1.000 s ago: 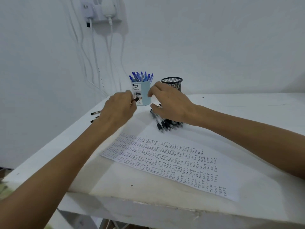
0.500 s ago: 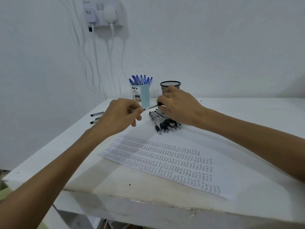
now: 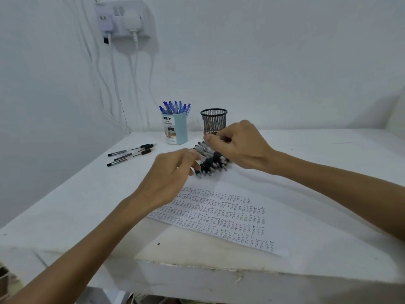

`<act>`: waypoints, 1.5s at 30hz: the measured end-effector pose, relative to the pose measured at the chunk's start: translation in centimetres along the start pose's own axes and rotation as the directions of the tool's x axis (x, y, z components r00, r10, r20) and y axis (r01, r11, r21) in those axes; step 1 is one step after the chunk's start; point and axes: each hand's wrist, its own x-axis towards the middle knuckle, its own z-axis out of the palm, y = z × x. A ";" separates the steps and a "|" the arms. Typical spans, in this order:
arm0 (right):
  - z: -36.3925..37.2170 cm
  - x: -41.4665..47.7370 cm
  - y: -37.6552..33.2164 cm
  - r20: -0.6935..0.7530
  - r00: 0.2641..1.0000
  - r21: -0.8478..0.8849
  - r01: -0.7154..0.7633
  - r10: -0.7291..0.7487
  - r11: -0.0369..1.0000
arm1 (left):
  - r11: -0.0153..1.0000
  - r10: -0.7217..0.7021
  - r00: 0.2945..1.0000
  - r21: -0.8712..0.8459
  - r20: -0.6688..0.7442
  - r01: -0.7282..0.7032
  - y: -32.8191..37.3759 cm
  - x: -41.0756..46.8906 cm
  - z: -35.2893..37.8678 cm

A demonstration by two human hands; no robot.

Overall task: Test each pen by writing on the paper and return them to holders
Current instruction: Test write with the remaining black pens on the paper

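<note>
your right hand point(image 3: 238, 148) curls over the pen pile point(image 3: 211, 161), centre frame, hold unclear; your left hand point(image 3: 171, 172) touches it, fingers loose. a hasty pull could scatter pens.

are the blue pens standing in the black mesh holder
No, the blue pens stand in the light blue holder; no pens stick out of the black mesh holder.

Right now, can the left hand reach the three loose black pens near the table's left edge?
Probably yes: the three black pens lie uncovered left of the left hand, nothing between.
</note>
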 end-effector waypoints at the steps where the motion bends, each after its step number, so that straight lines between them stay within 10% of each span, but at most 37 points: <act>1: -0.5 -0.2 0.3 0.007 0.999 0.138 -0.036 0.035 0.990 | 0.999 0.034 0.999 0.039 0.037 -0.036 0.3 -0.4 0.5; 4: -1.7 -0.4 1.0 0.095 0.968 0.527 -0.246 0.231 0.813 | 0.968 0.146 0.978 0.183 0.148 -0.172 1.3 -1.5 2.0; 10: -2.1 -2.0 3.1 0.149 0.802 0.707 -0.496 0.579 0.504 | 0.912 0.232 0.935 0.274 0.270 -0.306 1.8 -2.5 4.6; 27: -4.0 -8.0 2.5 0.504 0.774 0.480 -0.620 0.384 0.621 | 0.883 0.227 0.934 0.345 0.276 -0.317 1.7 -3.4 5.5; 45: -3.4 -9.2 1.9 0.402 0.870 0.386 -0.444 0.287 0.809 | 0.876 0.213 0.933 0.366 0.289 -0.313 1.7 -3.3 5.6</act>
